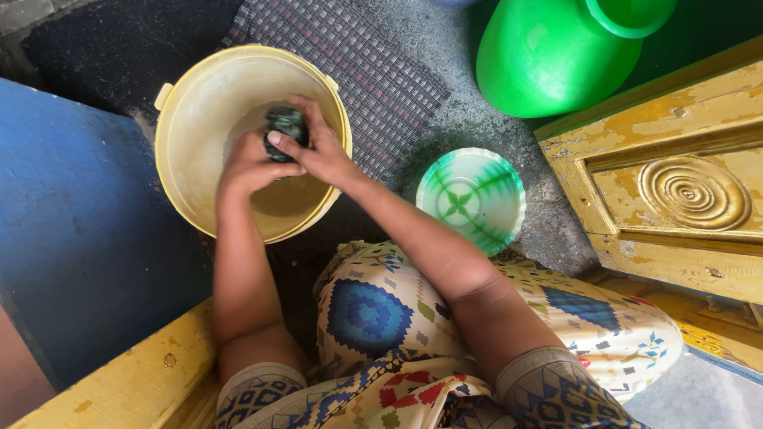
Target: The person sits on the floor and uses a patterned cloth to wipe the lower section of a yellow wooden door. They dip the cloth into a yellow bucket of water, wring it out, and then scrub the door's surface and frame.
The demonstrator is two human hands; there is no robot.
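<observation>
Both my hands are inside a yellow plastic bucket (184, 95) that holds some murky water. My left hand (248, 165) and my right hand (319, 149) grip the same small wad of dark green and black cloth (284, 124), held just above the water. The cloth is bunched tight between my fingers, and most of it is hidden by them. My forearms reach forward from my lap, which is covered by a patterned cream, blue and red garment (397, 318).
A green and white patterned bowl (470, 199) sits on the grey floor right of the bucket. A large green plastic pot (556, 56) lies at the top right. A checked mat (373, 63) lies behind the bucket. A worn yellow carved door (683, 191) stands at right, a blue surface (71, 222) at left.
</observation>
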